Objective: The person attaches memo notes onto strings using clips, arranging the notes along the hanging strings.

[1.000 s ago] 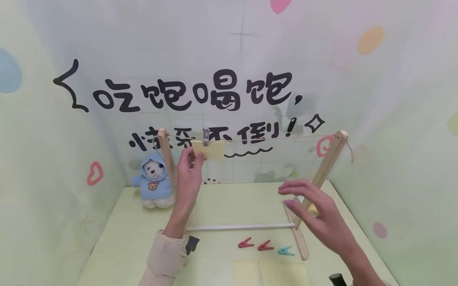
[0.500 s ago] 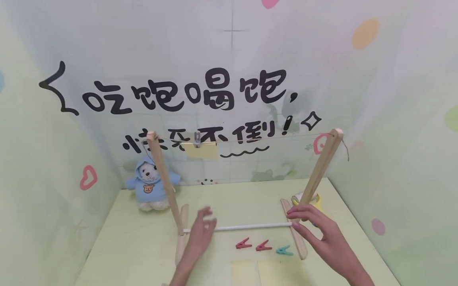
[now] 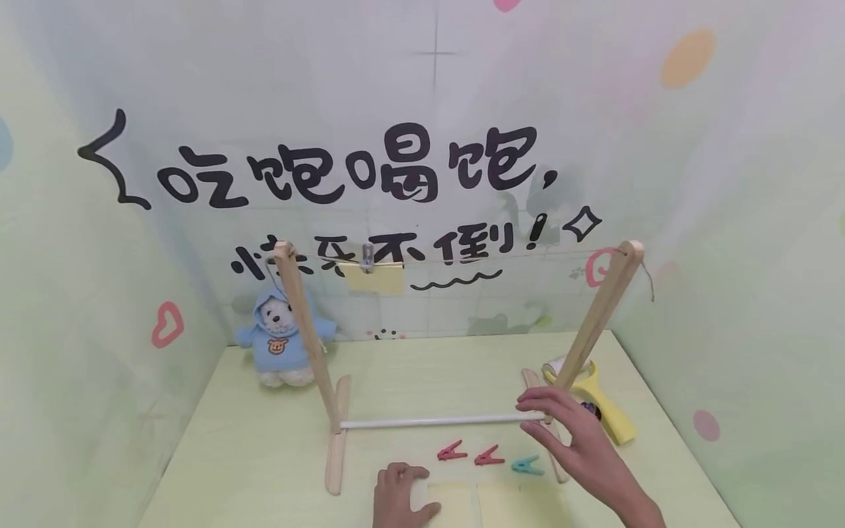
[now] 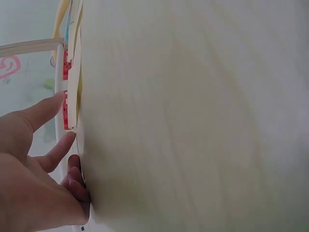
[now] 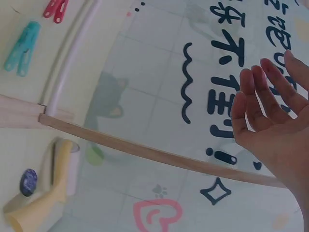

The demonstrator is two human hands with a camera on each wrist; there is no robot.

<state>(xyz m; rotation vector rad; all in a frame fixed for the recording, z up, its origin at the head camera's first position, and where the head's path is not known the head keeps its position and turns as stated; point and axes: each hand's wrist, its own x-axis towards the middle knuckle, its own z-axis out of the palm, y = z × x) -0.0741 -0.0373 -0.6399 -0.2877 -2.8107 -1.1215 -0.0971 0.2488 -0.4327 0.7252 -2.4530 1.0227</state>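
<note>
Left hand [image 3: 399, 500] now down on yellow sheet [image 3: 452, 504] (fingertips only wrist-visible)

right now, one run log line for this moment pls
left hand: touches yellow sheet | right hand: open, above teal clip | line: one note pegged
</note>
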